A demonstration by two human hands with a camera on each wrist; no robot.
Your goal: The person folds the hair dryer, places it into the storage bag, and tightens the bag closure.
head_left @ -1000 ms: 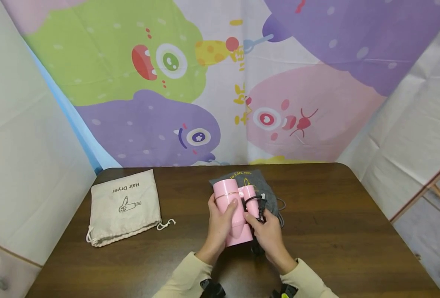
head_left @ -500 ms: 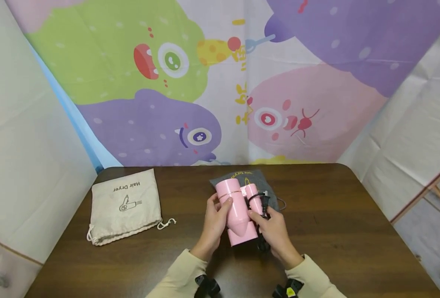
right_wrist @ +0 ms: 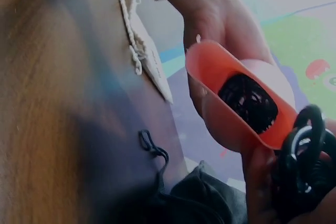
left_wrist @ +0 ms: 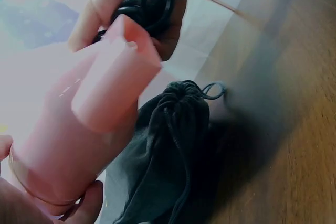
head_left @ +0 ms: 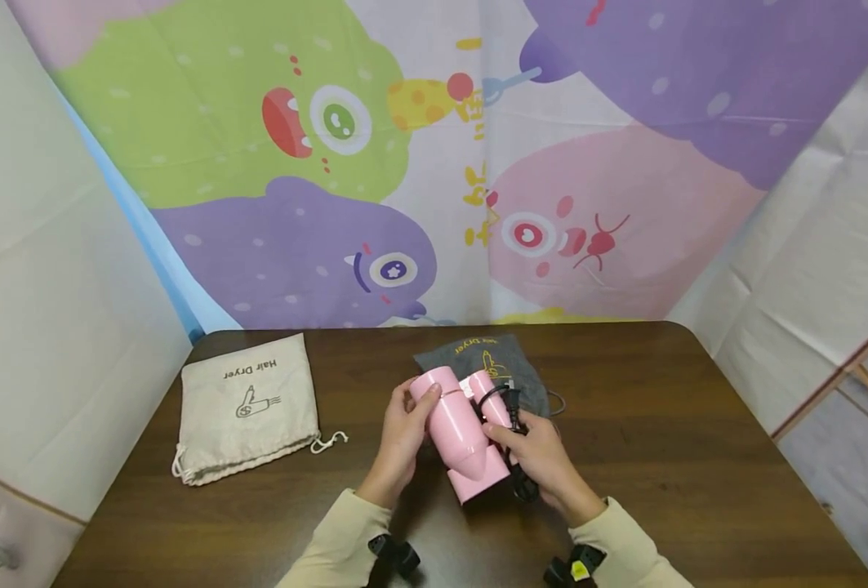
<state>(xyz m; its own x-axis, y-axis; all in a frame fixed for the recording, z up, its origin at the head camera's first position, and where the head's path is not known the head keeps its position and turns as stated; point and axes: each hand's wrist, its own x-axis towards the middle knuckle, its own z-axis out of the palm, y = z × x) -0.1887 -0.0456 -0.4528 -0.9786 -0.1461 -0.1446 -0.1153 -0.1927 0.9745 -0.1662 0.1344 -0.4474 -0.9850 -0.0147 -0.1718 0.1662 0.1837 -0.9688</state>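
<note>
A pink hair dryer (head_left: pixel 454 429) with a flattened nozzle is held above the table between both hands. My left hand (head_left: pixel 402 433) grips the wide rear end of its barrel, thumb on top. My right hand (head_left: pixel 540 457) holds the handle (head_left: pixel 491 398) side together with the bundled black cord (head_left: pixel 525 486), whose plug lies along the handle. In the right wrist view the open nozzle (right_wrist: pixel 210 59) faces the camera, dark inside. Behind the dryer lies a dark grey drawstring bag (head_left: pixel 525 367) printed "Hair Dryer", partly hidden by the dryer in the head view.
A cream drawstring bag (head_left: pixel 250 416), also printed "Hair Dryer", lies flat on the left of the brown wooden table (head_left: pixel 647 433). A cartoon-printed curtain (head_left: pixel 448 286) hangs behind the table's far edge. White cloth panels (head_left: pixel 73 269) stand at both sides.
The hair dryer first shifts slightly right, then turns so its rear end swings left and its nozzle comes nearer. Both hands move with it, keeping hold. The bags stay put.
</note>
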